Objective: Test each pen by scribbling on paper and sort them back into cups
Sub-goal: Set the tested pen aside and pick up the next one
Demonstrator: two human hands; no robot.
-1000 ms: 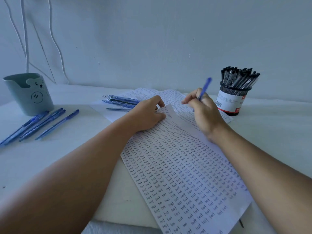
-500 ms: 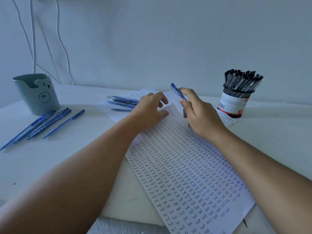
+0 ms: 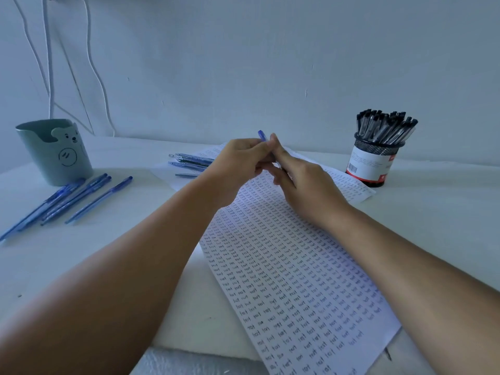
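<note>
A blue pen (image 3: 261,135) is held between both hands above the printed paper (image 3: 295,269); only its upper end shows past the fingers. My left hand (image 3: 238,166) pinches the pen near its top, and my right hand (image 3: 300,182) grips its lower part. A green bear cup (image 3: 55,151) stands at the far left. Several blue pens (image 3: 73,198) lie on the table beside it. A second group of blue pens (image 3: 190,161) lies behind my left hand. A black mesh cup (image 3: 374,161) full of black pens stands at the right.
White cables (image 3: 50,63) hang down the wall at the back left. More printed sheets (image 3: 349,188) lie under the top sheet toward the mesh cup. The white table (image 3: 446,212) runs to the wall; its front edge is just below the paper.
My right hand lifted the pen off the paper and turned it leftward. My left hand left the sheet and rose to take hold of the pen's upper end.
</note>
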